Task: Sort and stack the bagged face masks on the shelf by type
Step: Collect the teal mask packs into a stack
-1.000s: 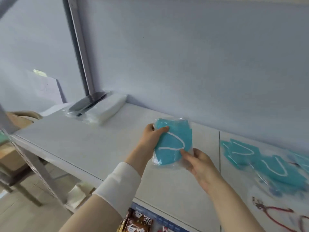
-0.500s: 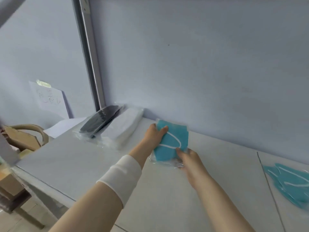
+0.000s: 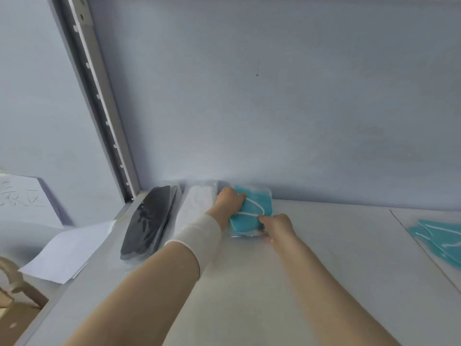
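Observation:
A teal bagged mask stack (image 3: 252, 212) with white ear loops lies on the white shelf (image 3: 324, 270) against the back wall. My left hand (image 3: 228, 201) grips its far left edge, thumb on top. My right hand (image 3: 275, 222) holds its near right corner. Just to its left sits a stack of white bagged masks (image 3: 198, 204), and further left a stack of black bagged masks (image 3: 149, 223). More teal bagged masks (image 3: 441, 237) lie loose at the right edge.
A grey perforated metal upright (image 3: 99, 106) rises at the shelf's back left corner. Sheets of white paper (image 3: 67, 250) lie lower left beyond the shelf edge. A seam in the shelf (image 3: 424, 250) runs diagonally on the right.
Both hands carried the teal bagged masks leftward and back, bringing them down onto the shelf beside the white stack. The view followed, pushing the loose teal masks to the right edge.

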`<state>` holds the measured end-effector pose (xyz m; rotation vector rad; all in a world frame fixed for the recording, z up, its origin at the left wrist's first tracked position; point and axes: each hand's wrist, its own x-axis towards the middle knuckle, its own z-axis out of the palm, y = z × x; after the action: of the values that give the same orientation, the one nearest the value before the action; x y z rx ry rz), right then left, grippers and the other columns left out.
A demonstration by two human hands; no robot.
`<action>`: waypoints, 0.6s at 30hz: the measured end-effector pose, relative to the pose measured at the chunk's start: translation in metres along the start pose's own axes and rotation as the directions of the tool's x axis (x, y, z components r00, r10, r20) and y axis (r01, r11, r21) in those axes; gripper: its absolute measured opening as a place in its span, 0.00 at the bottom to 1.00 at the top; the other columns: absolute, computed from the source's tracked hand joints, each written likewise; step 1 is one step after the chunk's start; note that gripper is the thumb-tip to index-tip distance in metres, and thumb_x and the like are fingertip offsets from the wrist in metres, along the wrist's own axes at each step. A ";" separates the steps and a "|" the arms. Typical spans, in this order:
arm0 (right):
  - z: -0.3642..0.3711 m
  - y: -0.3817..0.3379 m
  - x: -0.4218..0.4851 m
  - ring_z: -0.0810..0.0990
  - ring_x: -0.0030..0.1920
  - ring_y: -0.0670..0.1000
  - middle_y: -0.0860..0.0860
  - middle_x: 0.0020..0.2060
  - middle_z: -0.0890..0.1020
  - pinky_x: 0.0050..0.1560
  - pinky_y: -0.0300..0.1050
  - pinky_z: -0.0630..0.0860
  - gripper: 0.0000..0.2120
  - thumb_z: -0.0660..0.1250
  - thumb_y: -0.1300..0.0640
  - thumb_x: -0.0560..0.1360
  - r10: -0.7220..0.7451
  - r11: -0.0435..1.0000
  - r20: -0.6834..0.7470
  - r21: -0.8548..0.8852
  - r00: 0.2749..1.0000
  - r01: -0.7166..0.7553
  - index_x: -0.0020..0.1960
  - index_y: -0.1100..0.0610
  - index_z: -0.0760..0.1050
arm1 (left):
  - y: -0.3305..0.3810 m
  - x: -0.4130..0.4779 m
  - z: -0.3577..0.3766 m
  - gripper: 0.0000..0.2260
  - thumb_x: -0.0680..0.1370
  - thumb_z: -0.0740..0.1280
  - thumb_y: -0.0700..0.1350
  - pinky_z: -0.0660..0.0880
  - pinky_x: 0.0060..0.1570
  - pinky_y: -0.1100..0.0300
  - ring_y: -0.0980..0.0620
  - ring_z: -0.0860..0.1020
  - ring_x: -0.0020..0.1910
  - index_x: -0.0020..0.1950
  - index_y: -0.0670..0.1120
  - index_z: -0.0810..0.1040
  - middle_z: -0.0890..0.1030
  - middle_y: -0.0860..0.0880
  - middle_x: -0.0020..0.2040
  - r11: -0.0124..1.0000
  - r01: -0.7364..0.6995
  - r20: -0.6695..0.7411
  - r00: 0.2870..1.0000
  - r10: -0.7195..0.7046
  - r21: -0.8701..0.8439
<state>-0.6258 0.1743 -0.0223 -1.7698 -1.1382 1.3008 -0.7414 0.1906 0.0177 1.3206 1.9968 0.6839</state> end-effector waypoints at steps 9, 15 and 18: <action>0.008 -0.012 -0.002 0.77 0.58 0.60 0.61 0.56 0.79 0.46 0.45 0.70 0.17 0.66 0.54 0.74 -0.018 0.965 -0.080 -0.263 0.997 -0.004 0.57 0.66 0.75 | -0.009 0.007 -0.003 0.21 0.82 0.56 0.45 0.66 0.62 0.58 0.42 0.69 0.68 0.69 0.32 0.63 0.69 0.37 0.68 0.995 0.000 -0.018 1.000 0.002 0.102; 0.012 -0.009 0.000 0.78 0.54 0.59 0.57 0.51 0.81 0.56 0.47 0.72 0.16 0.64 0.50 0.74 -0.131 0.898 -0.115 -0.434 0.985 0.069 0.53 0.61 0.76 | -0.007 0.005 -0.001 0.22 0.82 0.57 0.43 0.67 0.61 0.55 0.40 0.70 0.67 0.71 0.32 0.58 0.69 0.36 0.68 0.998 0.016 -0.061 0.998 -0.012 0.061; 0.016 -0.003 -0.001 0.79 0.50 0.59 0.57 0.47 0.82 0.54 0.47 0.72 0.15 0.63 0.49 0.74 -0.213 0.881 -0.149 -0.457 0.966 0.124 0.49 0.62 0.77 | -0.008 0.007 0.002 0.25 0.82 0.57 0.44 0.66 0.63 0.55 0.41 0.68 0.69 0.72 0.31 0.52 0.67 0.37 0.70 0.996 0.040 -0.061 0.998 -0.035 0.074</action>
<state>-0.6418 0.1745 -0.0234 -2.0098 -1.5252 0.7776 -0.7467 0.1946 0.0096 1.3167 2.1086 0.6428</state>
